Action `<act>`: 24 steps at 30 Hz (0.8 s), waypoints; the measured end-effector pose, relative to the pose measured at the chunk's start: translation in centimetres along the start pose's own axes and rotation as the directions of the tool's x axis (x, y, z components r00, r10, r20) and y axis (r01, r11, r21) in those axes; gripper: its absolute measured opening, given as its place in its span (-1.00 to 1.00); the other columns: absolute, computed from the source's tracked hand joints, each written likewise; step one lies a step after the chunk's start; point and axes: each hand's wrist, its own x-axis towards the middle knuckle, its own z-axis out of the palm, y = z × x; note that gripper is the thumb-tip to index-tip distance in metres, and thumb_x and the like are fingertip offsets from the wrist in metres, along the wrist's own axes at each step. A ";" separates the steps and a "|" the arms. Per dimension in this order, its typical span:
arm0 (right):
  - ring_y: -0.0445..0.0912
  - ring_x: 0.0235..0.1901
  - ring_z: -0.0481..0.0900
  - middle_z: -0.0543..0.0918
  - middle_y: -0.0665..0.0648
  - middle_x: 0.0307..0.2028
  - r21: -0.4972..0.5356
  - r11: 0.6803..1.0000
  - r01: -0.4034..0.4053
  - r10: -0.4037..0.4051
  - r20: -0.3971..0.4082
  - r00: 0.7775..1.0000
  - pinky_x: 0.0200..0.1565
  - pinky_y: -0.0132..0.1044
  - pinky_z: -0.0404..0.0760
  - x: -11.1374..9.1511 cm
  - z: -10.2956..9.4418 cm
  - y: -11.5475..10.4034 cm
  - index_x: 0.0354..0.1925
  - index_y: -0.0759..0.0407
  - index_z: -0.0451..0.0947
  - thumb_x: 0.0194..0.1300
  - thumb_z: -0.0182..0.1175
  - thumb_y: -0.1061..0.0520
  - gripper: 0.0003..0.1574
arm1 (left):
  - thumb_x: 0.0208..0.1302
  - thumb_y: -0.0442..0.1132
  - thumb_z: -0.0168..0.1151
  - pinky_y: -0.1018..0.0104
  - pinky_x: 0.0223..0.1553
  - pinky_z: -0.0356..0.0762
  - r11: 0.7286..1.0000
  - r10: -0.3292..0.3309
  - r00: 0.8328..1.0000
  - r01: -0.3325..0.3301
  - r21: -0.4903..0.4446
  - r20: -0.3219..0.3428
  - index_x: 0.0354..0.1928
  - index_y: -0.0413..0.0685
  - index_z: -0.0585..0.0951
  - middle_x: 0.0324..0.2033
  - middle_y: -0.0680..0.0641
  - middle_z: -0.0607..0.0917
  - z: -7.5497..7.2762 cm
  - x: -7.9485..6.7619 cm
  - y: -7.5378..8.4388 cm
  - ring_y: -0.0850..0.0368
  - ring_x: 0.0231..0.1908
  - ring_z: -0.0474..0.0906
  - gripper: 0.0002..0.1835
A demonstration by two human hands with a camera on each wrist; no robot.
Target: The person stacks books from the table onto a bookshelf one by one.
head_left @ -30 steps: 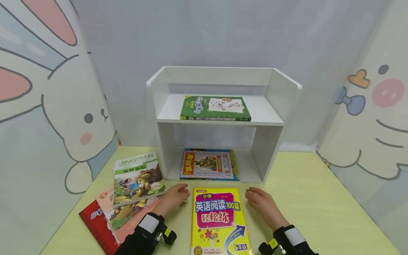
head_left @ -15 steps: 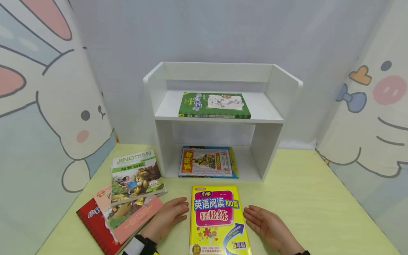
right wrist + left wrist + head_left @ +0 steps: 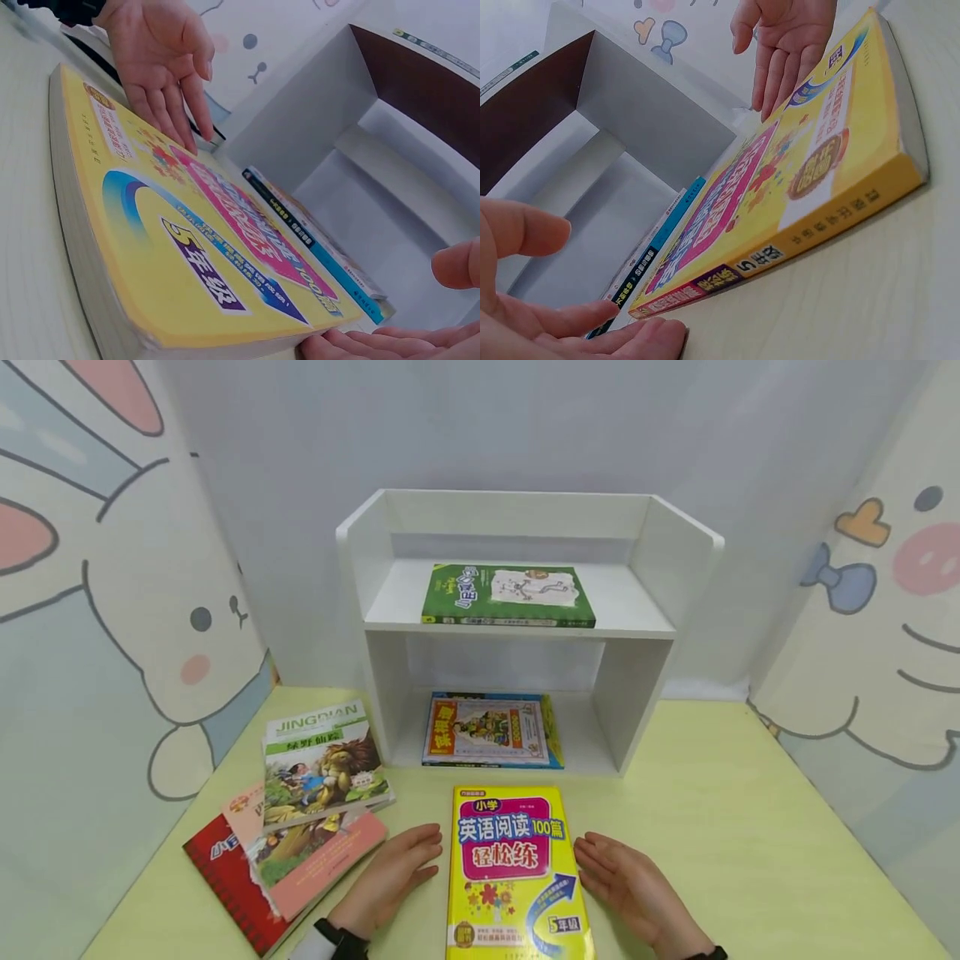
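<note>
A thick yellow workbook (image 3: 517, 877) with a pink title panel lies flat, cover up, on the table in front of the shelf. My left hand (image 3: 393, 878) is beside its left edge, a small gap showing in the head view. On the other side, my right hand (image 3: 633, 889) has its fingertips right at the book's edge. Both palms face inward with relaxed, fairly straight fingers, and neither hand grips anything. The left wrist view shows the workbook's spine (image 3: 802, 240); its page edges (image 3: 71, 195) appear in the right wrist view.
Behind the workbook stands a white two-tier shelf (image 3: 648, 635). A green book (image 3: 457, 597) lies on its upper level, and stacked books (image 3: 491, 731) lie on the lower one. Left of my left hand is an overlapping pile with a lion-cover book (image 3: 322, 777), a pink book (image 3: 322, 864) and a red book (image 3: 236, 885).
Both hands have drawn back toward me, and the right hand has come close to the workbook's side. The workbook stays in place on the table while the head view shifts slightly.
</note>
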 end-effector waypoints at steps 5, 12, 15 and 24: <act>0.13 0.25 0.22 -0.01 0.47 0.32 0.022 1.000 -0.003 0.004 -0.034 0.999 0.16 -0.09 0.31 0.1 0.3 -0.1 0.34 0.50 -0.16 0.40 -0.14 0.07 -0.22 | 0.37 -0.22 -0.02 0.04 0.13 0.32 0.999 -0.010 0.999 0.012 -0.049 0.031 0.31 -0.50 0.04 0.28 -0.45 0.09 0.8 0.2 0.1 -0.20 0.20 0.23 -0.36; 0.10 0.23 0.26 -0.02 0.46 0.32 0.059 0.998 -0.015 0.017 -0.038 0.999 0.15 -0.09 0.32 0.1 0.1 0.0 0.34 0.49 -0.16 0.41 -0.16 0.04 -0.22 | 0.39 -0.25 -0.07 0.03 0.12 0.32 0.995 -0.027 1.000 0.028 -0.092 0.016 0.31 -0.51 -0.01 0.27 -0.46 0.10 1.3 0.4 -0.1 -0.18 0.21 0.24 -0.38; 0.11 0.26 0.21 -0.11 0.45 0.35 0.149 0.988 -0.049 0.048 0.011 0.999 0.19 -0.09 0.27 0.1 -0.3 -0.1 0.36 0.47 -0.24 0.45 -0.23 0.04 -0.24 | 0.38 -0.27 -0.07 0.03 0.14 0.31 0.990 -0.031 1.000 0.030 -0.138 -0.004 0.31 -0.52 -0.03 0.26 -0.47 0.12 1.4 0.4 -0.2 -0.20 0.21 0.22 -0.37; 0.09 0.20 0.32 -0.08 0.40 0.35 0.319 0.939 -0.127 0.108 0.077 0.991 0.21 -0.06 0.23 0.0 -1.0 -0.2 0.38 0.42 -0.30 0.47 -0.31 0.06 -0.27 | 0.32 -0.32 -0.08 0.11 0.11 0.33 0.970 -0.010 0.999 0.001 -0.242 -0.037 0.31 -0.51 -0.03 0.23 -0.46 0.11 1.5 -0.2 -0.1 -0.04 0.09 0.33 -0.37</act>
